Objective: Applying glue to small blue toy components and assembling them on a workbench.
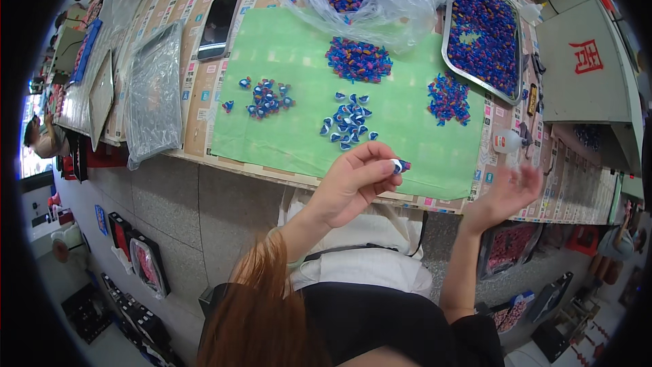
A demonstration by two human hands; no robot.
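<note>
My left hand [350, 183] pinches a small blue, white and reddish plastic piece [401, 166] above the near edge of a green cloth [292, 139]. To the right my right hand [504, 196] is raised, its fingers apart and slightly blurred, with nothing visible in them. It is nearest a small whitish bottle [506, 141]. Just beyond my left hand lies a cluster of blue-and-white pieces [351, 122]. Left of it sits a group of joined blue, white and red pieces [267, 98]. Farther right is a pile of small blue and red parts [448, 99].
A heap of blue, pink and orange parts [358, 61] lies at the back, below a clear plastic bag [401, 10]. A metal tray [482, 85] full of similar parts stands back right, beside a grey metal box [584, 68]. A phone [219, 26] and plastic-wrapped tray [155, 95] lie left.
</note>
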